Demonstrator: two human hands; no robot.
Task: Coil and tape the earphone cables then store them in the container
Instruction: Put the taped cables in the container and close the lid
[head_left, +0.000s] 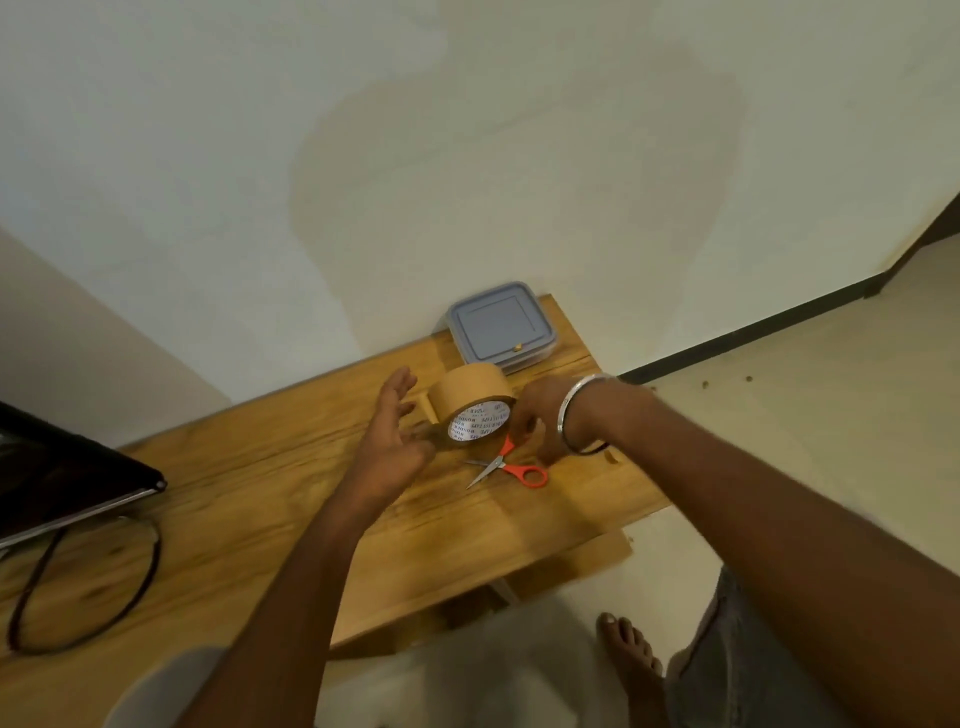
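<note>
The right hand (532, 415) clamps a round brown tape roll (470, 395); the left hand (389, 441) has its fingers spread. A square grey plastic container (501, 327) sits at the wooden table (260, 493)'s far corner.

I noted silver bangle (562, 415) and thin dark band (595, 450) on wrist of right hand (535, 415), grey denim (737, 654) over leg, foot (629, 649) bare.

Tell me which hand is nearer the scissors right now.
Right. The right hand is just above the orange handle of the scissors, at the right edge of the tape roll. The left hand is on the roll's left side, farther from the scissors.
</note>
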